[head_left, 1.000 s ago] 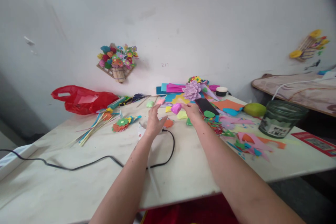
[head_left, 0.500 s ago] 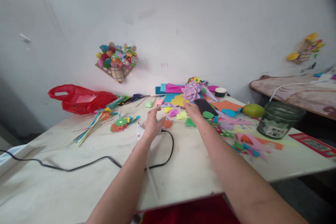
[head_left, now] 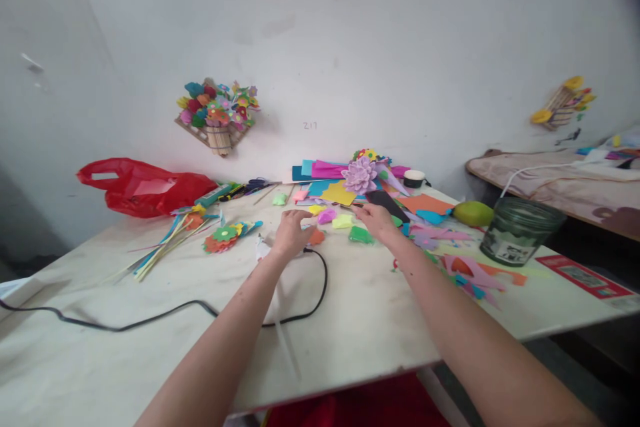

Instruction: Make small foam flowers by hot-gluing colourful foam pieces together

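Two hands: left hand (head_left: 290, 233) and right hand (head_left: 377, 220), held out low over the table (head_left: 75, 373), well inside its front edge.
Left hand: curved, with a gap between thumb and fingers and nothing visibly gripped; just beside an orange piece (head_left: 317, 237) and near a partly hidden white object (head_left: 260, 248).
Right hand: bent, with fingers close together, near the yellow sheet (head_left: 340, 193); impossible to say from this angle whether gripping anything.
Small packets: green packet (head_left: 361, 235), pale yellow packet (head_left: 343, 221), magenta packet (head_left: 327, 215) and yellow packet (head_left: 316, 210), lying on the table between both hands; probably easy to nudge out of place by a careless sideways brush.
Black cord (head_left: 325, 277): looped right of the left forearm and passing beneath it; likely to snag in a low pull back, perhaps dragging nearby pieces along.
Translucent stick (head_left: 286, 340): beside the left forearm, toward the front edge; possibly prone to rolling off if knocked.
Loose scraps (head_left: 473, 273): scattered just right of the right forearm; liable to scatter under an outward sweep.
Lilac flower (head_left: 360, 175): behind the right hand, on stacked sheets; at risk of crushed petals from too long a reach.
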`<state>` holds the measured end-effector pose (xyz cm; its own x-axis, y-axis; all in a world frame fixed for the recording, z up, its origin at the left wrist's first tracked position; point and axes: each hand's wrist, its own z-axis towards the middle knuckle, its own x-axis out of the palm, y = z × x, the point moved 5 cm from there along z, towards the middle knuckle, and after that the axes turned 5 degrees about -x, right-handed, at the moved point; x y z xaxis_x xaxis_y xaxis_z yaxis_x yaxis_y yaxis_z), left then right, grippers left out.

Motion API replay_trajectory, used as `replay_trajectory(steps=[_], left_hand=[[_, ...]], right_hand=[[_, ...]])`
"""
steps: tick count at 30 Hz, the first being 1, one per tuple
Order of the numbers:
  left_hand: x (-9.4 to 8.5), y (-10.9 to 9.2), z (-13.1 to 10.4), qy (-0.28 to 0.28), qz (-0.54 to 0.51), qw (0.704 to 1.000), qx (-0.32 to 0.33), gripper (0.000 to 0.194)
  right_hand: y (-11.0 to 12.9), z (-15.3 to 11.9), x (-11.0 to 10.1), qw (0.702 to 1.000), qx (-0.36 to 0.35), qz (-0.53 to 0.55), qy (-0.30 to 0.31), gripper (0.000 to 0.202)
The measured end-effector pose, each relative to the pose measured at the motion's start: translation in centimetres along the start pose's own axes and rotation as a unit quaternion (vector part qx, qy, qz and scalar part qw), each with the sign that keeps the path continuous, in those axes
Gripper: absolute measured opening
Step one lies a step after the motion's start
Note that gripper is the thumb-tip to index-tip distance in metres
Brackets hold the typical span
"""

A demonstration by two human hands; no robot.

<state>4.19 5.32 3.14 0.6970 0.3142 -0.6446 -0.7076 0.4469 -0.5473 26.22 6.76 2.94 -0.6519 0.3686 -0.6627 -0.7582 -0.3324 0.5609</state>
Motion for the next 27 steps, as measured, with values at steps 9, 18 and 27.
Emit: replay_trajectory(steps=[9, 18, 27], left_hand=[[-0.4, -0.9, -0.3, 0.013, 0.039, 0.999, -0.009, 0.020], [1.1, -1.9, -0.1, 0.007, 0.063, 0.998, 0.030, 0.019], [1.6, -2.1, -0.4, 0.001, 0.057, 0.998, 0.035, 0.019]], right_hand=[[-2.1, -6.8, -7.2, 0.979, -0.038, -0.191, -0.067, 0.036], [-14.4, -16.6, -16.6, 0.905, 0.131, -0.367, -0.169, 0.041], [-20.3, -17.4, -17.8, 0.904, 0.083, -0.348, -0.234, 0.029]])
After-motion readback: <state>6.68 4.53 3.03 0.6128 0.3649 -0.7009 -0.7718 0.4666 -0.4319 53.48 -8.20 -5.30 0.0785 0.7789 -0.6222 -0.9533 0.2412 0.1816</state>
